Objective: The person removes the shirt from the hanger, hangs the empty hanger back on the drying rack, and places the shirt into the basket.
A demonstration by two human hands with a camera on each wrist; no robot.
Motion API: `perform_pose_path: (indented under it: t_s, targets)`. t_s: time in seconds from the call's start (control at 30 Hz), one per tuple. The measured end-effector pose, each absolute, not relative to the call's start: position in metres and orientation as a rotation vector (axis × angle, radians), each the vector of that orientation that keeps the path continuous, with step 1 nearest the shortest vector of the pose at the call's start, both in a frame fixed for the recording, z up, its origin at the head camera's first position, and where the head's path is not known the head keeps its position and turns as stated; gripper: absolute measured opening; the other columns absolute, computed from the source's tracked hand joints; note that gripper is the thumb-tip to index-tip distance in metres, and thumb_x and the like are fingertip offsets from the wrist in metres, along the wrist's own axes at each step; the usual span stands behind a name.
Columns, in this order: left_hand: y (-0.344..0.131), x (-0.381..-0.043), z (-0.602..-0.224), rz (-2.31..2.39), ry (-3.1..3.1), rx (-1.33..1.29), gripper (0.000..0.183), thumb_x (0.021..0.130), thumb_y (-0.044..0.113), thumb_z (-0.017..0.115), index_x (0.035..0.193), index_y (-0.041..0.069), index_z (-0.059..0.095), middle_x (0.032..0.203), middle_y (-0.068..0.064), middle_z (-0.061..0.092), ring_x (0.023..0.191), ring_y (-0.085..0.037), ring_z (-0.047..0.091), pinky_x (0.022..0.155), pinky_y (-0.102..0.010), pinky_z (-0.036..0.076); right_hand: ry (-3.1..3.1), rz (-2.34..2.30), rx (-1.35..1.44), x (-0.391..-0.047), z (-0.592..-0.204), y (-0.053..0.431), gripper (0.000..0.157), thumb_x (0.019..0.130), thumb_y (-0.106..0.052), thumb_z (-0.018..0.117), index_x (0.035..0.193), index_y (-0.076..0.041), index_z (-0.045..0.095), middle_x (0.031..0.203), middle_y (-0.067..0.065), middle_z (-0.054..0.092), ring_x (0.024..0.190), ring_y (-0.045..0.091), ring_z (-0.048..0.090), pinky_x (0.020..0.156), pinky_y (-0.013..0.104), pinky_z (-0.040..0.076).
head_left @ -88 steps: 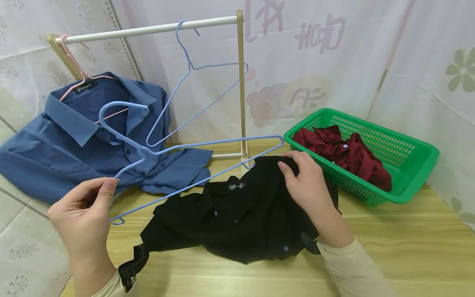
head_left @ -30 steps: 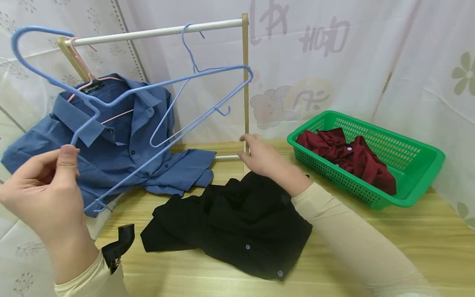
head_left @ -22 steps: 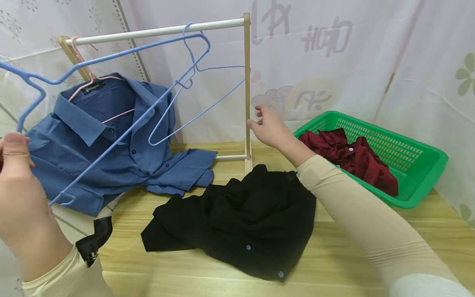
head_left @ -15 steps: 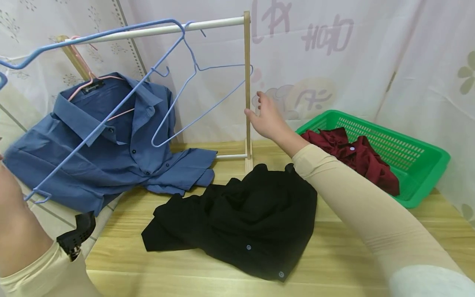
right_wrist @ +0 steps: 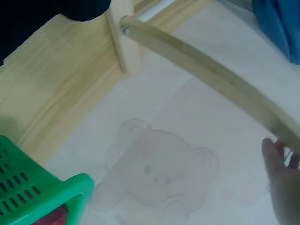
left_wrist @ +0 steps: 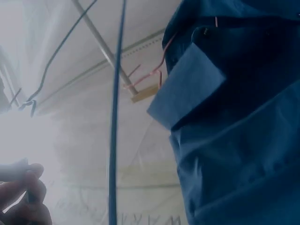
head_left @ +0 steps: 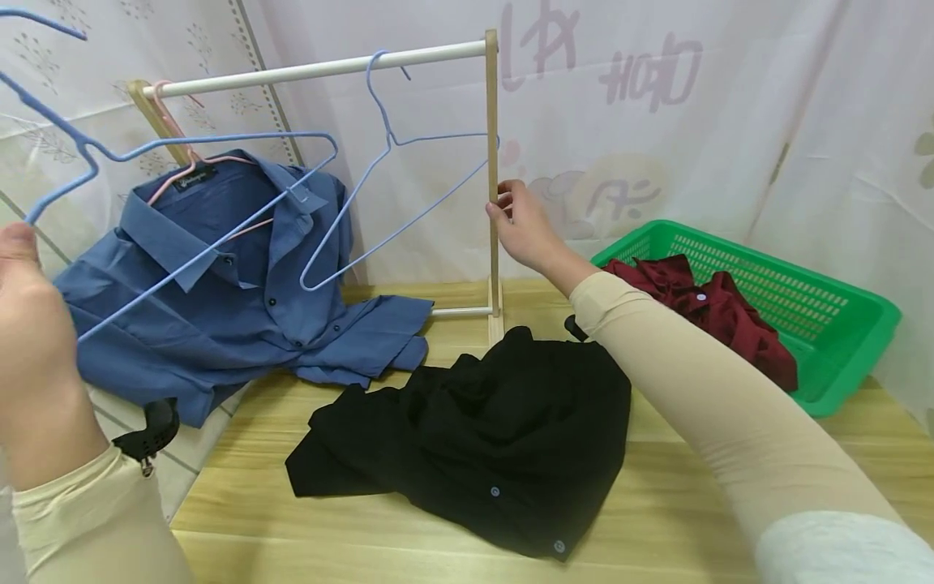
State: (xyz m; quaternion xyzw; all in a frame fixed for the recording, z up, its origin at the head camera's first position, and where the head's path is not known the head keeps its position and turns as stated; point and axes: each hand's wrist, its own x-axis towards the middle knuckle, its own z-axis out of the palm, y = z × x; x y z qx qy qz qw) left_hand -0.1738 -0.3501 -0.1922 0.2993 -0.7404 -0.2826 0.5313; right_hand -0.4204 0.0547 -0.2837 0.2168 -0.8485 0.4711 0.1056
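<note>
At the left edge of the head view, my left hand (head_left: 36,357) grips one arm of a light blue clothes hanger (head_left: 212,251). The hanger is in the air in front of a blue shirt (head_left: 292,300); its hook points up and left. My right hand (head_left: 529,227) reaches forward and pinches the wooden post (head_left: 493,122) of a small clothes rack between thumb and fingers. Part of that grip is hidden in the head view. In the right wrist view the fingertips meet the post's edge. A black shirt (head_left: 467,438) lies crumpled on the table between my arms.
The blue shirt hangs on a pink hanger (head_left: 169,122) at the left of the rack's white rail (head_left: 314,71). A second blue hanger (head_left: 365,174) hangs bare near the right post. A green basket (head_left: 839,324) holding a dark red shirt (head_left: 718,312) stands at right.
My right hand has left the black shirt and moved up to the rack's post. My left hand has carried the hanger up and left. The black shirt's right part has folded over.
</note>
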Motion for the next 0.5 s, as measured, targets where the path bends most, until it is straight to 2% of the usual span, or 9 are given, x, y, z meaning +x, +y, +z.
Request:
perform_pose_path:
  t_s: [0.1, 0.17, 0.23, 0.27, 0.3, 0.37, 0.4, 0.47, 0.5]
  targets:
    - [-0.338, -0.188, -0.187, -0.730, -1.778, 0.702, 0.040, 0.107, 0.052, 0.056, 0.132, 0.027, 0.074, 0.096, 0.036, 0.052, 0.096, 0.014, 0.049, 0.092, -0.011, 0.037, -2.490, 1.391, 0.673, -0.427, -0.288, 0.057, 0.047, 0.115, -0.023, 0.045, 0.154, 0.001, 0.035, 0.139, 0.022, 0.056, 0.125, 0.036, 0.061, 0.106, 0.048, 0.054]
    - [-0.334, -0.198, -0.185, -0.672, -1.798, 0.637, 0.043, 0.108, 0.051, 0.056, 0.130, 0.020, 0.077, 0.090, 0.038, 0.038, 0.088, 0.017, 0.039, 0.086, -0.011, 0.034, -2.491, 1.384, 0.695, -0.432, -0.290, 0.058, 0.046, 0.115, -0.023, 0.043, 0.153, 0.000, 0.034, 0.139, 0.021, 0.054, 0.122, 0.035, 0.062, 0.103, 0.047, 0.054]
    - [-0.331, -0.209, -0.182, -0.581, -1.824, 0.581, 0.049, 0.108, 0.054, 0.053, 0.128, 0.016, 0.078, 0.089, 0.038, 0.036, 0.085, 0.019, 0.035, 0.084, -0.012, 0.032, -2.490, 1.379, 0.715, -0.436, -0.291, 0.057, 0.044, 0.116, -0.023, 0.041, 0.152, 0.000, 0.032, 0.139, 0.021, 0.052, 0.120, 0.034, 0.062, 0.101, 0.046, 0.054]
    - [-0.329, -0.214, -0.180, -0.535, -1.830, 0.558, 0.051, 0.108, 0.055, 0.053, 0.124, 0.014, 0.080, 0.088, 0.037, 0.040, 0.083, 0.020, 0.032, 0.082, -0.013, 0.030, -2.487, 1.378, 0.723, -0.438, -0.292, 0.057, 0.043, 0.116, -0.022, 0.041, 0.152, 0.000, 0.032, 0.139, 0.021, 0.051, 0.119, 0.034, 0.061, 0.100, 0.045, 0.054]
    - [-0.327, -0.218, -0.179, -0.502, -1.843, 0.525, 0.053, 0.108, 0.056, 0.053, 0.122, 0.012, 0.081, 0.088, 0.031, 0.053, 0.085, 0.017, 0.041, 0.087, -0.015, 0.032, -2.485, 1.370, 0.727, -0.439, -0.292, 0.056, 0.043, 0.116, -0.022, 0.040, 0.151, 0.000, 0.032, 0.139, 0.021, 0.051, 0.119, 0.033, 0.061, 0.099, 0.045, 0.053]
    - [-0.323, -0.228, -0.176, -0.443, -1.868, 0.471, 0.055, 0.108, 0.055, 0.053, 0.120, 0.009, 0.081, 0.093, 0.011, 0.074, 0.096, 0.007, 0.057, 0.096, -0.023, 0.036, -2.471, 1.376, 0.731, -0.441, -0.293, 0.055, 0.041, 0.116, -0.022, 0.040, 0.150, 0.001, 0.032, 0.137, 0.021, 0.050, 0.118, 0.033, 0.061, 0.097, 0.044, 0.053]
    - [-0.321, -0.233, -0.174, -0.425, -1.884, 0.451, 0.055, 0.108, 0.054, 0.054, 0.120, 0.008, 0.081, 0.099, -0.001, 0.080, 0.103, -0.003, 0.064, 0.100, -0.029, 0.038, -2.466, 1.383, 0.730, -0.441, -0.293, 0.055, 0.041, 0.116, -0.021, 0.040, 0.150, 0.001, 0.032, 0.137, 0.021, 0.050, 0.118, 0.033, 0.061, 0.097, 0.044, 0.053]
    - [-0.315, -0.241, -0.172, -0.407, -1.932, 0.407, 0.052, 0.108, 0.051, 0.055, 0.122, 0.008, 0.080, 0.115, -0.017, 0.081, 0.118, -0.026, 0.067, 0.106, -0.043, 0.040, -2.457, 1.409, 0.727, -0.440, -0.293, 0.055, 0.041, 0.116, -0.020, 0.041, 0.149, 0.001, 0.031, 0.138, 0.021, 0.049, 0.119, 0.033, 0.060, 0.096, 0.044, 0.053]
    - [-0.312, -0.246, -0.171, -0.404, -1.962, 0.382, 0.050, 0.109, 0.049, 0.055, 0.124, 0.007, 0.079, 0.118, -0.020, 0.079, 0.124, -0.037, 0.065, 0.105, -0.045, 0.039, -2.456, 1.418, 0.722, -0.440, -0.294, 0.054, 0.041, 0.116, -0.020, 0.041, 0.149, 0.000, 0.031, 0.138, 0.021, 0.049, 0.120, 0.033, 0.060, 0.097, 0.044, 0.053]
